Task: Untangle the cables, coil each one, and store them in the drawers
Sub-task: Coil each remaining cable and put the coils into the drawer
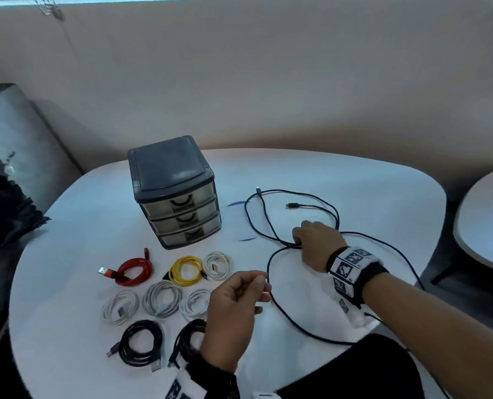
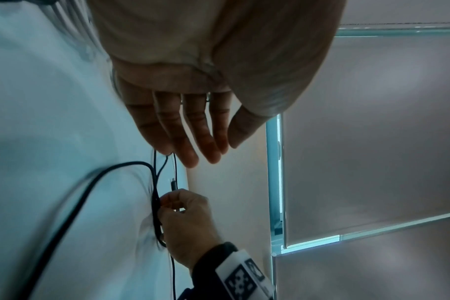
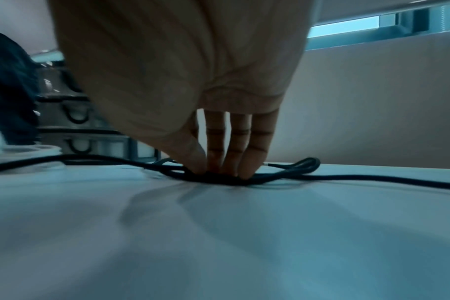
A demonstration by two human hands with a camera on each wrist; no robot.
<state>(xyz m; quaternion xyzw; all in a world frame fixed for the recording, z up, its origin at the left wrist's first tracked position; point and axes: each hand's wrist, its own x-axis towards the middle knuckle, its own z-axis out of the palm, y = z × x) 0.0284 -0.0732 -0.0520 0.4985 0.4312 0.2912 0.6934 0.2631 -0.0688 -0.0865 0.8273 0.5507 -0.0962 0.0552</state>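
Note:
A long dark blue cable [image 1: 269, 264] lies in loose crossing loops on the right half of the white table [image 1: 354, 174]. My right hand [image 1: 297, 240] reaches down onto the spot where the loops cross, and its thumb and fingertips [image 3: 220, 168] pinch the strands [image 3: 373, 178] against the tabletop. My left hand [image 1: 264, 283] hovers near a lower loop with relaxed fingers [image 2: 190, 160] and holds nothing. Both plug ends [image 1: 291, 205] lie free near the back. The grey three-drawer unit [image 1: 179, 203] stands at the back left with all its drawers closed.
Coiled cables lie in front of the drawers: red [image 1: 137, 272], yellow [image 1: 186, 270], white [image 1: 218, 264], several pale ones [image 1: 162, 302] and two black [image 1: 141, 344]. A second table [image 1: 484, 220] stands to the right, and a chair with dark fabric [image 1: 3, 211] to the left.

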